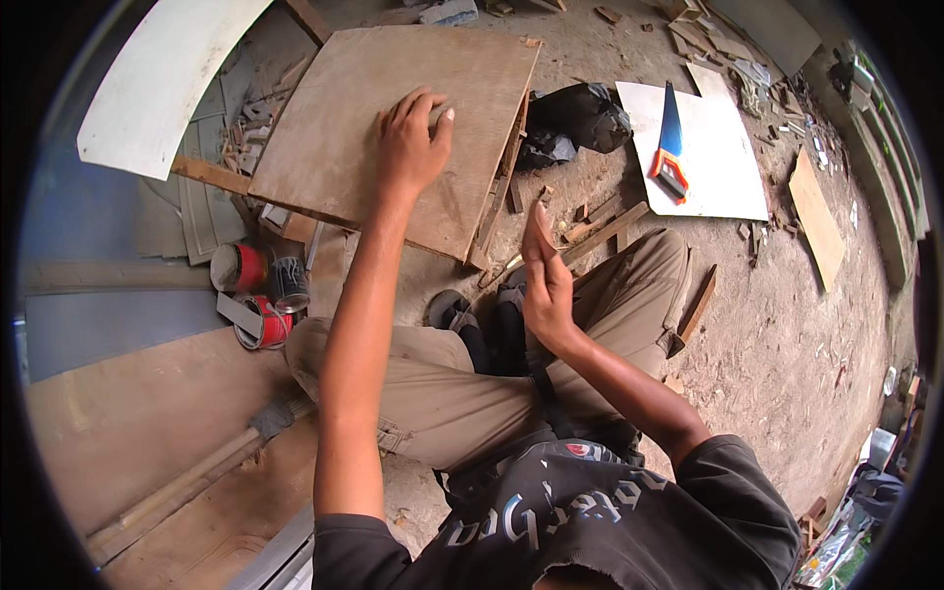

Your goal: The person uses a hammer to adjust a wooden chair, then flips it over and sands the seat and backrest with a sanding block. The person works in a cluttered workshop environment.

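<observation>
Your left hand point(413, 146) rests loose-fingered on the far-left wooden board point(324, 128), your right hand point(547, 283) hovers flat and empty, while scrap wood point(608, 234) and a black bag point(582, 116) crowd the board's right, saw point(671, 140) beyond.

black printed T-shirt point(629, 541) | tan trousers point(442, 403) | dark socks point(509, 334) | probably sandals point(448, 307)
</observation>
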### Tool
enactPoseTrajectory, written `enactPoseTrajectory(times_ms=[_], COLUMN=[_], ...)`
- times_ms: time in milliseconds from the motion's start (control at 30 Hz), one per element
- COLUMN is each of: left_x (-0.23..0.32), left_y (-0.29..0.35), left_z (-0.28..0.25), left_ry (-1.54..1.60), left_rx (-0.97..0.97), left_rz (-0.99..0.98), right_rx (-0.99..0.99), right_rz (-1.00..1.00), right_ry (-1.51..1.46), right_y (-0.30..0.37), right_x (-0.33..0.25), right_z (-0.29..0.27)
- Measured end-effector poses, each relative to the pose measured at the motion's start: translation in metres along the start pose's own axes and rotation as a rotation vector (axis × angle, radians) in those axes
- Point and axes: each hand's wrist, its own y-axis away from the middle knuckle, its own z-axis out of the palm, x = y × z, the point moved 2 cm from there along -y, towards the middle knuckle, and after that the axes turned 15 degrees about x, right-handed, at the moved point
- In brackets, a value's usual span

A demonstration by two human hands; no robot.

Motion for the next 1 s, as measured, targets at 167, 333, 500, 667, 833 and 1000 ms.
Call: enactPoseTrajectory(times_ms=[167, 333, 500, 667, 833, 1000], left_x=[0.0, 0.0, 0.001, 0.014, -0.011, -0.04], left_y=[0.002, 0.004, 0.005, 0.003, 0.016, 0.035], left_z=[0.003, 0.002, 0.005, -0.016, -0.056, -0.075], left_ry=[-0.036, -0.095, -0.033, 0.047, 0.223, -0.002], left_rx=[-0.009, -0.023, -0.074, -0.204, -0.26, 0.057], left_rz=[0.045, 0.073, 0.021, 0.115, 0.012, -0.167], right_rx=[-0.031, -0.176, -0.153, -0.365, -0.122, 0.228], right_rz=[-0.214, 0.003, -0.292, -0.496, -0.316, -0.192], right_ry=[-0.151, -0.258, -0.096, 0.027, 0.139, -0.047], right_y=[0.055, 0.062, 0.04, 0.049, 0.019, -0.069], right_x=[-0.027, 0.019, -0.029, 0.001, 0.022, -0.003], right_z=[0.063, 0.022, 0.046, 0.018, -0.047, -0.067])
